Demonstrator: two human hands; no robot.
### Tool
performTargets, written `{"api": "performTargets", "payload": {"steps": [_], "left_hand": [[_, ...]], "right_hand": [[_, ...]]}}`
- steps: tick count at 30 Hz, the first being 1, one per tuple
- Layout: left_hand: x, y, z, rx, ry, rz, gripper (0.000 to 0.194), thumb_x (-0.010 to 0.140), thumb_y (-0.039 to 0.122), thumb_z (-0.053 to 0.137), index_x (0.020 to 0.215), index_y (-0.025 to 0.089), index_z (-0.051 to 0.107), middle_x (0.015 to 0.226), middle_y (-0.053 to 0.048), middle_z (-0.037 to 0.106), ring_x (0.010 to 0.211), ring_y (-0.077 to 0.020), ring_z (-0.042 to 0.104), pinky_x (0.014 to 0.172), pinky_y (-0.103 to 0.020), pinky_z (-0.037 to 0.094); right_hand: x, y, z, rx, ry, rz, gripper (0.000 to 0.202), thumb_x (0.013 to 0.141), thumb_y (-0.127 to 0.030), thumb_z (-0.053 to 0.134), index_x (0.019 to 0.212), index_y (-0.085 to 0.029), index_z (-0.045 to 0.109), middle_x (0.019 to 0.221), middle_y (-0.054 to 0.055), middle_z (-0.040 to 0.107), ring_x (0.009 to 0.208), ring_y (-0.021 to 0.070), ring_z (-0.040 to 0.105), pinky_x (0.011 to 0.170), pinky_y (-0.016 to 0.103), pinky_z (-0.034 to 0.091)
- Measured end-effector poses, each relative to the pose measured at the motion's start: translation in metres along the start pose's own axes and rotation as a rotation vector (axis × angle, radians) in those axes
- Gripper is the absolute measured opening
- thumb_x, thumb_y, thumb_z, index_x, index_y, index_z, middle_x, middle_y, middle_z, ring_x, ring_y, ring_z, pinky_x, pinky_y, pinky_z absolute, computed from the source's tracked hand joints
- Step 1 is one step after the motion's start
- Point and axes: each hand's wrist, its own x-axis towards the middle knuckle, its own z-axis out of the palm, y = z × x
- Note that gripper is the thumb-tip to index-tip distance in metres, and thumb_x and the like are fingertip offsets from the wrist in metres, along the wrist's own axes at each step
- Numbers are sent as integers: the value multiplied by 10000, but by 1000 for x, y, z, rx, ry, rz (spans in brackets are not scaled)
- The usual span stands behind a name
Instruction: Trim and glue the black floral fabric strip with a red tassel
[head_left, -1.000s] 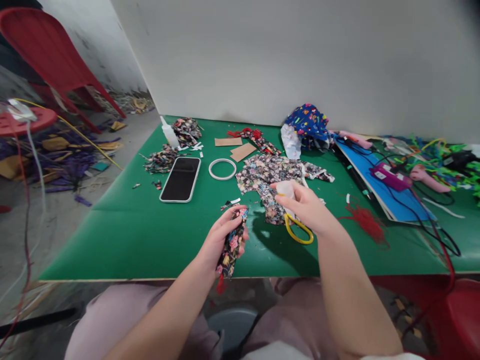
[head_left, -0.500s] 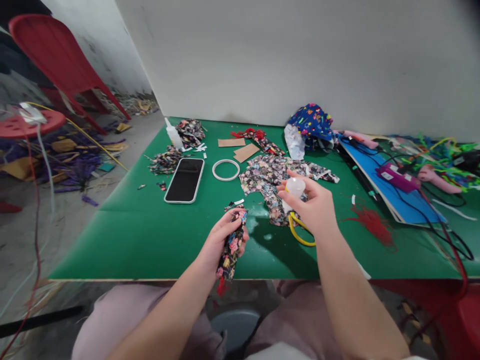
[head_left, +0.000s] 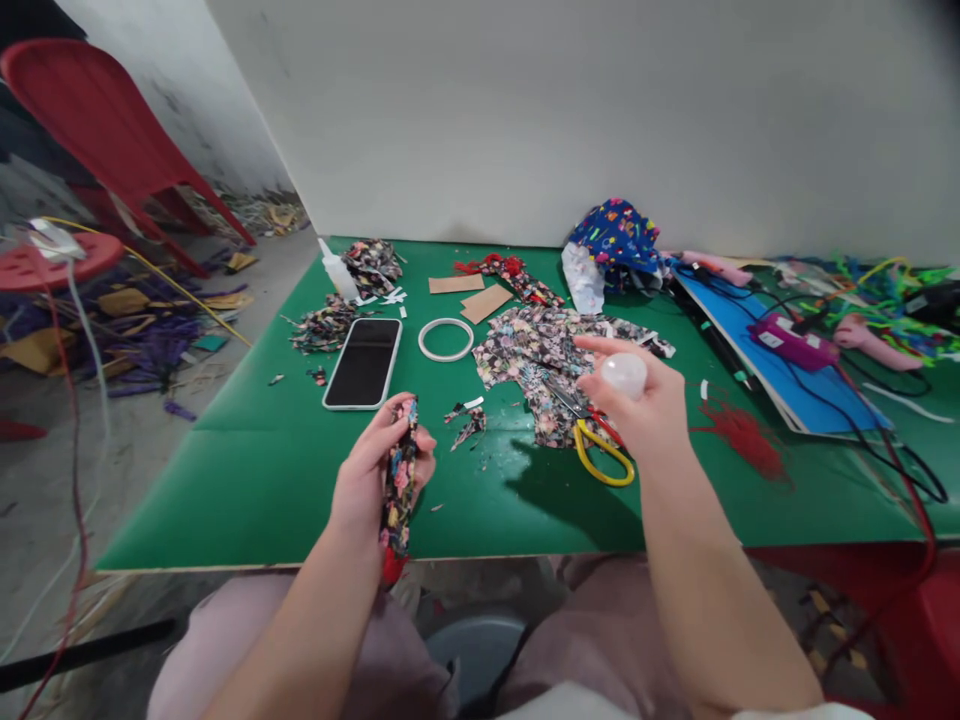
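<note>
Left hand: your left hand (head_left: 373, 470) is clenched around a narrow folded strip of black floral fabric (head_left: 399, 482), held upright just over the near edge of the green table (head_left: 285, 470); its red tip hangs below your wrist.
Right hand: your right hand (head_left: 637, 400) grips a small translucent white plastic bottle (head_left: 624, 374), base turned toward you, above the middle of the table.
Under the right hand: yellow-handled scissors (head_left: 600, 455) lie on the table, touching the large patch of floral cloth (head_left: 544, 350).
Step in hand: it looks as if you are bringing the bottle to the strip, probably to glue it; the two are well apart.
Next move: judged from this, bring the bottle's tip across to the strip's edge and squeeze lightly while the left hand holds the fold shut.
Far left side: a black phone in a white case (head_left: 363, 361), a white ring (head_left: 445, 338) and fabric scraps (head_left: 327, 322).
</note>
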Motion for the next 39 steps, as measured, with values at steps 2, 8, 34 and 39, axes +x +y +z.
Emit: {"api": "performTargets", "payload": {"steps": [2, 8, 34, 39], "left_hand": [[-1, 1, -2, 8, 3, -12, 249, 743, 179, 605, 973, 205, 515, 572, 29, 637, 404, -62, 489, 392, -133, 345], [0, 7, -5, -22, 4, 18, 226, 735, 141, 569, 953, 189, 532, 555, 36, 604, 401, -64, 470, 395, -143, 360], [-30, -21, 71, -12, -150, -509, 172, 769, 203, 542, 936, 189, 503, 496, -2, 616, 344, -73, 448, 373, -136, 349], [-37, -26, 70, -93, -215, -658, 125, 793, 204, 515, 917, 193, 512, 492, -12, 621, 344, -77, 458, 362, -133, 345]], "right_hand": [[-1, 0, 0, 50, 62, 42, 255, 673, -453, 704, 827, -249, 693, 728, 4, 664, 571, 144, 557, 515, 294, 421], [4, 3, 2, 172, 174, 26, 523, 773, -682, 399, 600, -235, 608, 516, 25, 557, 597, 178, 574, 611, 350, 476], [-2, -18, 9, 569, 319, 105, 508, 804, -634, 423, 519, -228, 533, 488, -19, 466, 425, 110, 441, 420, 273, 309], [-13, -36, 9, 523, 388, 27, 528, 825, -581, 424, 473, -220, 577, 476, -10, 472, 460, 118, 475, 430, 274, 317]]}}
